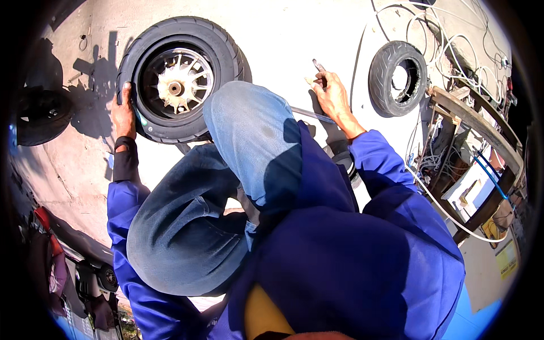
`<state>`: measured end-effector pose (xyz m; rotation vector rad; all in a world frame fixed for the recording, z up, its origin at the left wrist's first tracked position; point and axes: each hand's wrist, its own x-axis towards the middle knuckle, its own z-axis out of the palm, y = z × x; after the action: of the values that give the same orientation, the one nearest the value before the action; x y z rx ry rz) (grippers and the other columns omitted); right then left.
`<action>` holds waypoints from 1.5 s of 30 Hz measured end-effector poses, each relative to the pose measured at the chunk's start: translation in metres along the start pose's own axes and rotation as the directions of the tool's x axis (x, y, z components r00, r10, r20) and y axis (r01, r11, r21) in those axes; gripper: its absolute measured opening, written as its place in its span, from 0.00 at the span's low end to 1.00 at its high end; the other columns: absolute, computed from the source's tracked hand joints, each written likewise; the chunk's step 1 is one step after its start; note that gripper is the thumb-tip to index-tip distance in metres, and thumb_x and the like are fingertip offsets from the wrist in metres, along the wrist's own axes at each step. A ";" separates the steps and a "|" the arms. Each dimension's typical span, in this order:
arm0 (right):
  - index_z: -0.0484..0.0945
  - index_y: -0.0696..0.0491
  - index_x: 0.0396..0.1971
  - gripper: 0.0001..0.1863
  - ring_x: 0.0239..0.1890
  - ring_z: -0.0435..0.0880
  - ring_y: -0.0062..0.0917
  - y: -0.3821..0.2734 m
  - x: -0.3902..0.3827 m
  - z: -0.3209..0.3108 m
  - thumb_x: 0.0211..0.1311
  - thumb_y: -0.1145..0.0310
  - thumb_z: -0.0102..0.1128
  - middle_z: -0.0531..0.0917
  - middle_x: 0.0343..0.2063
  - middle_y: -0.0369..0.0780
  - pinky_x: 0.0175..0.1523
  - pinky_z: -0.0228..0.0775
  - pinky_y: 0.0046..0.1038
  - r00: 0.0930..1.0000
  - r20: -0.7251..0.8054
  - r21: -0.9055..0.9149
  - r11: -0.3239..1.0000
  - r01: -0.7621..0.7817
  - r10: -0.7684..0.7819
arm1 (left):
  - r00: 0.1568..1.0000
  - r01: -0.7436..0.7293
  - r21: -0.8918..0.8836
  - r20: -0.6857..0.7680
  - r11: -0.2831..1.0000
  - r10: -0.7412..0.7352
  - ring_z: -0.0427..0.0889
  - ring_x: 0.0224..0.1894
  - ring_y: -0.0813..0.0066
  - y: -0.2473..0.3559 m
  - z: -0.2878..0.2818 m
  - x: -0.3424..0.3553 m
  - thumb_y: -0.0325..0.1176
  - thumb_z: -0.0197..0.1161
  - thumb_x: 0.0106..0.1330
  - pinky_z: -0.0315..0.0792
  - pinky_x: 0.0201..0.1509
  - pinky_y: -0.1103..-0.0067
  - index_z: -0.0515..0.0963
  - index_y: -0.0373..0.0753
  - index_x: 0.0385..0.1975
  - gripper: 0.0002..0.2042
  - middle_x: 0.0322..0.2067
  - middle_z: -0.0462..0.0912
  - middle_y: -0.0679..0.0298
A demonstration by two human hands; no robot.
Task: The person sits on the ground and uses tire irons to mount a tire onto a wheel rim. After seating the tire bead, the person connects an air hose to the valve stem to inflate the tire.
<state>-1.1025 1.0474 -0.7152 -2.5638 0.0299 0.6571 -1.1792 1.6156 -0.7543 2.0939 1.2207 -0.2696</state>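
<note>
A black scooter tyre (pixel 229 59) on a spoked, pale metal rim (pixel 177 81) lies in front of my bent knees, its hub facing up. My left hand (pixel 123 116) is closed around the tyre's left edge, thumb up on the sidewall. To the right of the wheel, my right hand (pixel 333 99) is raised over the pale ground with its fingers drawn together. A short, thin grey thing (pixel 318 66) sticks out past these fingers; its kind is too small to tell. My jeans-clad knee (pixel 249 113) hides the wheel's lower right edge.
A smaller loose tyre (pixel 396 79) lies at the right. Beyond it run tangled white hoses (pixel 453 48) and a curved wooden frame (pixel 481 122) with cluttered parts. A metal bar (pixel 311 115) shows beside my knee. Another wheel (pixel 45 116) sits in shade at the far left.
</note>
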 end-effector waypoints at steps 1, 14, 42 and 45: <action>0.78 0.58 0.54 0.21 0.50 0.81 0.44 0.006 -0.014 0.000 0.63 0.66 0.69 0.79 0.48 0.49 0.57 0.74 0.42 0.996 -0.076 -0.121 0.992 0.043 -0.052 | 1.000 0.004 -0.041 0.003 0.999 -0.004 0.69 0.71 0.50 0.003 -0.002 -0.003 0.74 0.61 0.62 0.61 0.75 0.67 0.61 0.21 0.71 0.57 0.69 0.69 0.38; 0.72 0.59 0.47 0.14 0.45 0.81 0.53 0.085 -0.003 0.012 0.68 0.69 0.63 0.78 0.43 0.54 0.52 0.74 0.49 0.991 -0.083 -0.484 0.874 0.049 -0.102 | 0.985 0.045 -0.306 0.170 0.951 0.008 0.73 0.69 0.56 0.003 -0.001 -0.001 0.69 0.69 0.60 0.64 0.73 0.70 0.60 0.22 0.73 0.56 0.67 0.72 0.40; 0.80 0.59 0.48 0.14 0.32 0.86 0.48 -0.319 0.103 0.117 0.75 0.64 0.59 0.85 0.28 0.51 0.42 0.80 0.43 0.306 0.764 -0.048 0.422 0.905 -0.568 | 0.939 0.058 -0.517 0.319 0.854 0.130 0.86 0.42 0.72 -0.002 -0.014 -0.004 0.58 0.72 0.64 0.79 0.51 0.77 0.78 0.25 0.55 0.37 0.45 0.86 0.56; 0.82 0.57 0.45 0.15 0.40 0.87 0.50 -0.315 0.107 0.137 0.74 0.60 0.58 0.87 0.34 0.53 0.45 0.78 0.48 0.326 0.762 -0.021 0.482 0.876 -0.560 | 0.954 0.040 -0.491 0.276 0.870 0.112 0.86 0.42 0.71 -0.012 -0.012 -0.003 0.59 0.72 0.63 0.79 0.51 0.77 0.78 0.26 0.55 0.37 0.45 0.87 0.55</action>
<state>-1.0252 1.3981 -0.7257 -2.0999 -1.6650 1.2242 -1.1927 1.6257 -0.7496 1.5636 0.9452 -0.2176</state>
